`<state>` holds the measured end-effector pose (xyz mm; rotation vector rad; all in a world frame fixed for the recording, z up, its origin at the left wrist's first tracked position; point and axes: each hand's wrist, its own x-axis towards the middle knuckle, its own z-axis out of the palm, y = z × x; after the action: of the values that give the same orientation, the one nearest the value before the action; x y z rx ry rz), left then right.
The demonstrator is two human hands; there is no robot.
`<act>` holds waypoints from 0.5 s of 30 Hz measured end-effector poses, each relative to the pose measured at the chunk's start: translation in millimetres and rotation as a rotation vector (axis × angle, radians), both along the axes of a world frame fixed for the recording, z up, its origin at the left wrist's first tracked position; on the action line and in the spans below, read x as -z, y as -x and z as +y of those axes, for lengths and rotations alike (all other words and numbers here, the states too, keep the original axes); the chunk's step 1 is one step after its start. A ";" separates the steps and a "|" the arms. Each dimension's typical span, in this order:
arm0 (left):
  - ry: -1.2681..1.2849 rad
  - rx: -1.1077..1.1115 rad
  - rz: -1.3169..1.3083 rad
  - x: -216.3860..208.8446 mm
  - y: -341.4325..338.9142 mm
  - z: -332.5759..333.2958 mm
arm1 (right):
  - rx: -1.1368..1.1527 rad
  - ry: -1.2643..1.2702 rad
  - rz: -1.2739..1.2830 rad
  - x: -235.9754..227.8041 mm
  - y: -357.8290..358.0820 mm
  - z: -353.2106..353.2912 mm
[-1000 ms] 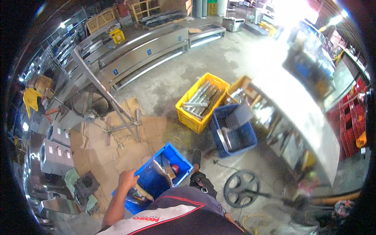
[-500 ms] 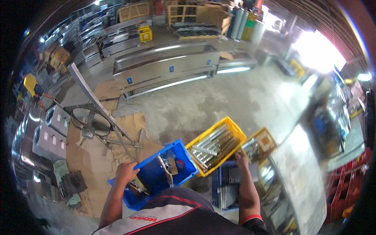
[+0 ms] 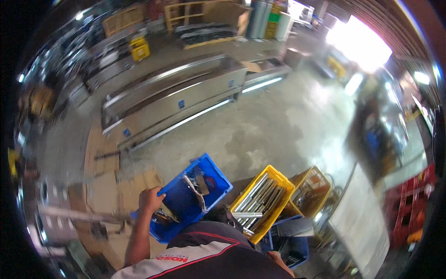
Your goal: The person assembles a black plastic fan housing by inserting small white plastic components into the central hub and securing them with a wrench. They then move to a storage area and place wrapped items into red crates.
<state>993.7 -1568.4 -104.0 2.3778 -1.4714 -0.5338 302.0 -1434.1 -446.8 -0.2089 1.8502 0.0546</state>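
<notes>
My left hand [image 3: 151, 201] is closed over the left rim of a blue plastic bin [image 3: 179, 208], which is held tilted against my body. Inside the bin lie a strip with a pale edge [image 3: 194, 191] and some small parts I cannot make out. To its right stands a yellow crate [image 3: 254, 238] filled with shiny metal tubes [image 3: 265, 196]. Low by my right side, my right hand [image 3: 276, 256] shows only in part, next to a dark blue crate [image 3: 302, 257]; my shirt hides much of that arm, and its fingers are unclear.
A tan crate [image 3: 321, 179] with small parts adjoins the yellow one. Right of it is a pale-topped table [image 3: 360, 223], with red crates [image 3: 409, 214] beyond. Flattened cardboard [image 3: 102, 195] lies on the left floor. A long steel trough [image 3: 158, 114] stands ahead.
My right hand has dropped from the yellow crate's right edge to beside the dark blue crate. My left hand keeps hold of the blue bin. The whole view has turned, and the trough sits further left.
</notes>
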 end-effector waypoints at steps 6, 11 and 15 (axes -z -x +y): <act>0.066 0.041 -0.110 17.2 -54.8 -127.8 | 0.209 -0.065 -0.353 -81.1 -164.5 -50.1; 0.214 0.110 0.001 57.8 -90.5 -230.1 | 0.657 -0.041 -0.762 -128.9 -241.1 -143.4; 0.115 0.206 -0.059 72.9 -111.3 -347.6 | 0.851 0.106 -0.831 -141.0 -250.4 -240.4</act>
<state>1105.0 -1916.0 -176.9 2.1854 -1.7363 -0.4163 552.4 -1674.5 -305.8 0.4400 0.9887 -0.6299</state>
